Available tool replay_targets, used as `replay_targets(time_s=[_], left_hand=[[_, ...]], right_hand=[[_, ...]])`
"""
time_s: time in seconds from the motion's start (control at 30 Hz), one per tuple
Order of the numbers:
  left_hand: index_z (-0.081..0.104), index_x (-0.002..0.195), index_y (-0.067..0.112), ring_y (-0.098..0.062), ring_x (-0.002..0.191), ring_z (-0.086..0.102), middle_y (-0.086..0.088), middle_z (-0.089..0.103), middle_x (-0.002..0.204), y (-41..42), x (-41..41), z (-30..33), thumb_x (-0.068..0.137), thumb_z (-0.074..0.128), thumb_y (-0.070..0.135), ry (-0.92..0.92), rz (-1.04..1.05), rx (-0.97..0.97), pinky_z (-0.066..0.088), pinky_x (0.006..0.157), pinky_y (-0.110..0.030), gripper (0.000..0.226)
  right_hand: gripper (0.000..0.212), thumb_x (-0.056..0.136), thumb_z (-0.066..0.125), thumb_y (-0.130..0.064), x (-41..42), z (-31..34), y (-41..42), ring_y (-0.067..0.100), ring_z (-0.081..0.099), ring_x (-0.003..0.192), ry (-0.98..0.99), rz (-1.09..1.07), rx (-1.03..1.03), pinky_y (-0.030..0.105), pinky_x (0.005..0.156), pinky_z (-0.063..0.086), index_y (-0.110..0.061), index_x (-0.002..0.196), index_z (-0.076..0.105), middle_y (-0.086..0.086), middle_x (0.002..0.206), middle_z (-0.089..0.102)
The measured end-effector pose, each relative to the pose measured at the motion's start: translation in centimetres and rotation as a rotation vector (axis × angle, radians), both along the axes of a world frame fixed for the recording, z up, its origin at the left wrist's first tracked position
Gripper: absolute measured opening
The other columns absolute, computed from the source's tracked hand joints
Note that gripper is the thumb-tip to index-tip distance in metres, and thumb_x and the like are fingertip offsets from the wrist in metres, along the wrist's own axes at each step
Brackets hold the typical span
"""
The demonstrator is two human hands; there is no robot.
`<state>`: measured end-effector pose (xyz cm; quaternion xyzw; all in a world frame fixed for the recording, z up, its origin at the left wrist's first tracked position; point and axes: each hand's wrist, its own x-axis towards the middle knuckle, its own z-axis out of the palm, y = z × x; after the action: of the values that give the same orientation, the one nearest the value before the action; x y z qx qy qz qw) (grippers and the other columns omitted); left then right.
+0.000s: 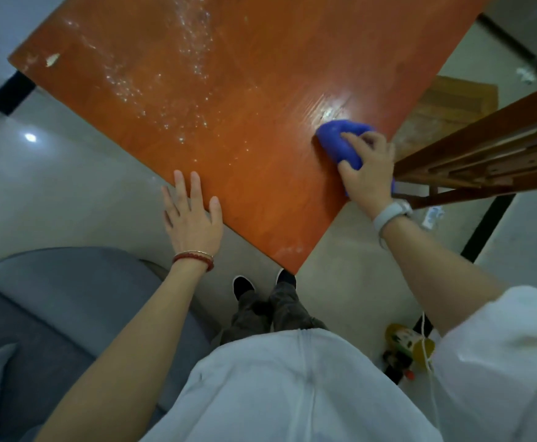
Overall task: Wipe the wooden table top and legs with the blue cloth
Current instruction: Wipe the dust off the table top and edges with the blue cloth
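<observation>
Your right hand grips the cloth, bunched and pressed on the surface near its right edge. Your left hand lies flat, fingers apart, on the near-left edge. White specks dot the wood farther out. A chair stands just beside the cloth.
</observation>
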<state>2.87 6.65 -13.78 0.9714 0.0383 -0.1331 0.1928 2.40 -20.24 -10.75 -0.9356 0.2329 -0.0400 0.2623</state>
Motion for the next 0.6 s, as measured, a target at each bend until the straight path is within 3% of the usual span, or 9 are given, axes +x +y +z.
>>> replay_targets(time_s=[0.07,0.17,0.27,0.37,0.5,0.6], left_hand=[[0.006,0.146,0.025,-0.028,0.142,-0.006,-0.001,-0.005,0.156,-0.2,-0.1,0.1,0.096,0.029,0.039,-0.006,0.007,0.0,0.009,0.113,-0.049,0.056],[0.007,0.146,0.024,-0.029,0.142,-0.006,-0.002,-0.004,0.156,-0.2,0.0,0.3,0.096,0.03,0.038,-0.003,-0.007,0.024,0.008,0.113,-0.049,0.057],[0.011,0.146,0.023,-0.029,0.142,-0.006,-0.003,-0.001,0.156,0.3,0.1,0.5,0.095,0.032,0.04,-0.008,-0.049,0.034,0.009,0.114,-0.05,0.058],[0.014,0.145,0.023,-0.029,0.142,-0.005,-0.004,0.005,0.155,1.3,0.4,0.7,0.094,0.033,0.041,-0.022,-0.134,0.046,0.009,0.114,-0.05,0.058],[0.018,0.145,0.023,-0.029,0.142,-0.006,-0.005,0.01,0.154,3.6,1.5,1.2,0.095,0.032,0.041,-0.031,-0.308,0.054,0.006,0.113,-0.051,0.055],[0.021,0.144,0.024,-0.028,0.142,-0.004,-0.005,0.013,0.153,5.3,2.5,1.5,0.095,0.031,0.04,-0.026,-0.431,0.038,0.007,0.114,-0.053,0.052]], right_hand=[[0.053,0.068,0.042,-0.034,-3.1,-0.3,3.3,0.039,0.048,0.098,-0.031,0.117,0.02,0.044,0.086,0.041,-0.017,0.114,0.064,0.016,0.115,0.054],[0.045,0.068,0.047,-0.029,-8.7,-0.5,8.7,0.033,0.05,0.09,-0.048,0.31,0.042,0.042,0.077,0.046,-0.019,0.108,0.066,0.011,0.11,0.057],[0.04,0.069,0.05,-0.024,-11.8,-0.1,11.7,0.026,0.051,0.088,-0.05,0.443,0.218,0.034,0.079,0.044,-0.022,0.105,0.067,0.004,0.104,0.058],[0.046,0.068,0.046,-0.026,-11.7,1.5,12.1,0.02,0.049,0.096,-0.097,0.232,0.446,0.018,0.091,0.034,-0.018,0.108,0.067,-0.001,0.102,0.05],[0.046,0.072,0.049,-0.02,-9.6,2.2,12.7,0.027,0.046,0.104,-0.182,-0.279,0.26,0.023,0.092,0.03,-0.013,0.116,0.062,0.008,0.108,0.049],[0.047,0.076,0.054,-0.019,-8.9,1.3,15.5,0.031,0.043,0.108,-0.111,-0.425,0.131,0.027,0.092,0.03,-0.014,0.123,0.057,0.016,0.117,0.048]])
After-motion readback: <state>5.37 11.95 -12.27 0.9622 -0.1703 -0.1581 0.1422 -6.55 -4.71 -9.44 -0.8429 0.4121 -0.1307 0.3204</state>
